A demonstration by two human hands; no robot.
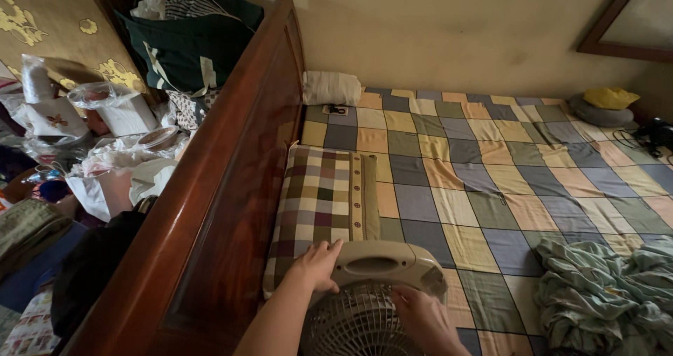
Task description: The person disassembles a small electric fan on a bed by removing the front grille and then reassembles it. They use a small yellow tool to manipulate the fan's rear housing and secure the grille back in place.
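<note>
Beige plastic and a grey grille mark the box fan (371, 293) that stands on the bed (491, 188) at the bottom of the view, its top housing with the moulded carry slot facing up and its lower part cut off by the frame edge. The left hand (317, 266) lies over the fan's upper left corner, fingers curled onto the housing, wrapped on it rather than spread free. The right hand (420, 312) rests on the grille just under the housing, fingers bent against the ribs; whether it pinches anything there cannot be told. Judging from this, the fan is steadied on the mattress close to the wooden headboard (231, 174), touching or just beside the checked pillow (324, 202), so it seems to have been brought to its place, while any settling, turning or switching appears not yet finished, since both hands are on it. Beyond, the patchwork sheet lies mostly flat, a crumpled green cloth (603, 286) sits at the right, and a small rolled white cloth (331, 87) lies against the wall.
</note>
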